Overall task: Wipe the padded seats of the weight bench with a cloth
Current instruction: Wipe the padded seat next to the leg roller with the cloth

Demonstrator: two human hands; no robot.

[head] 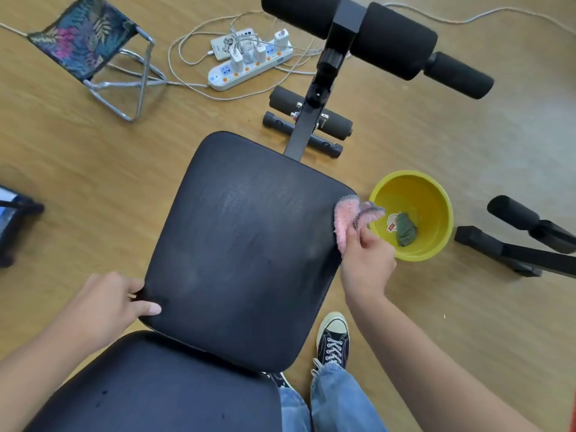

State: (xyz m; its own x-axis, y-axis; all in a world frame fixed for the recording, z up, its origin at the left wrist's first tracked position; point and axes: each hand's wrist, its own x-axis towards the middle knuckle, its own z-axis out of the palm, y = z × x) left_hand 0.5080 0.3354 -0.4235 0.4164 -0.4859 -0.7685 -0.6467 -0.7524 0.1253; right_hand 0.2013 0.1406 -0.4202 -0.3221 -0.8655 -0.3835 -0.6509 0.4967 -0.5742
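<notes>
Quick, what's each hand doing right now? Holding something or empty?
Left hand: holds no object; it grips the near left edge of the front seat pad.
Right hand: closed on the pink cloth at the pad's right edge.

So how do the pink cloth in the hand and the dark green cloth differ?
The fluffy pink cloth is pinched in the right hand against the black padded seat's right edge; the dark green cloth lies crumpled, untouched, in the yellow plastic basin. The pink one looks larger and paler. Both are bunched.
</notes>
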